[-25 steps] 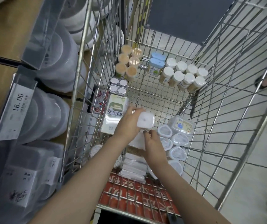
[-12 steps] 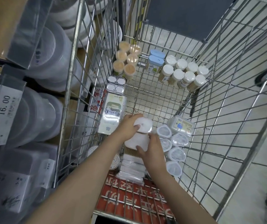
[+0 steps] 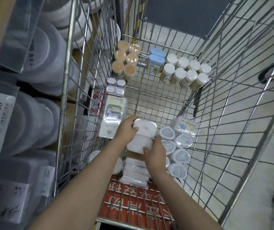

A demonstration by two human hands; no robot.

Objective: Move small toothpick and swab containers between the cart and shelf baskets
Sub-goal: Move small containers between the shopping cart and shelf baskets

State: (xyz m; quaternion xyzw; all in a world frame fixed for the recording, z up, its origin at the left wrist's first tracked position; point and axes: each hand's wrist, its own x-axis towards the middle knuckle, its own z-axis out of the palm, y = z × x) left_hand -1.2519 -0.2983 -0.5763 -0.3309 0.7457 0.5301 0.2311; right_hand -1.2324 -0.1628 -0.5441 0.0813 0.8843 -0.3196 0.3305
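- Since a second ago both hands have sunk lower into the wire cart [image 3: 219, 103], bringing the two white containers closer together.
- Left hand [image 3: 126, 130] fingers curl round the upper white container [image 3: 145, 127].
- Right hand [image 3: 155, 152] fingers grip the lower white container [image 3: 137, 144], touching the upper one.
- Clear lidded tubs [image 3: 181, 155] lie just right; white-capped jars [image 3: 185, 73] stand far right.

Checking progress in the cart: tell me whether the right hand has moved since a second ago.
Yes. The right hand has shifted toward the near end of the cart, and now grips the lower white container beside the row of clear lidded tubs.
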